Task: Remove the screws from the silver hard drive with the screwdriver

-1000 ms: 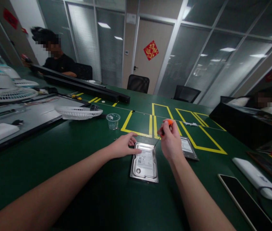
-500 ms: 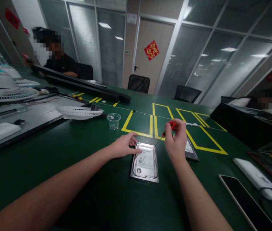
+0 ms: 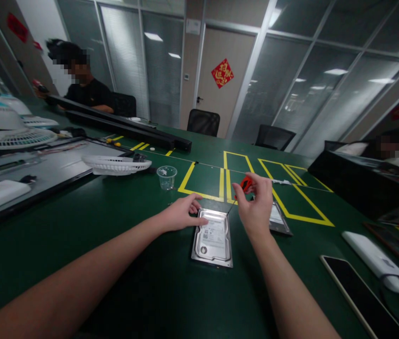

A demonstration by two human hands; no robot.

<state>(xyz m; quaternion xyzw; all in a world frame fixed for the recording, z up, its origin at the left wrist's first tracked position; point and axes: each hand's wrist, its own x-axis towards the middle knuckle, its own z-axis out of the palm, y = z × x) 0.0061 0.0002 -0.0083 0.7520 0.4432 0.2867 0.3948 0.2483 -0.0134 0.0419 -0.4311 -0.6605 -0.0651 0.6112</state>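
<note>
A silver hard drive [image 3: 215, 238] with a white label lies flat on the green table. At its upper left corner, my left hand [image 3: 183, 214] holds it, thumb on the top face and fingers curled by the far edge. My right hand [image 3: 258, 202] is closed on a screwdriver [image 3: 245, 184] with a red and black handle. The thin shaft slants down to the drive's upper right corner; whether the tip sits in a screw is too small to tell. Partly behind my right hand lies a second hard drive [image 3: 279, 221].
A clear plastic cup [image 3: 167, 179] stands left of the drive, near a white fan grille [image 3: 115, 164]. At right lie a phone [image 3: 362, 296], a white power strip [image 3: 379, 263] and a black box [image 3: 365, 183]. Yellow tape marks the table [image 3: 132, 292]. Two people sit across.
My right hand and the screwdriver handle have shifted slightly left, and the fingers have turned on the handle. My left hand and the hard drive stay in place.
</note>
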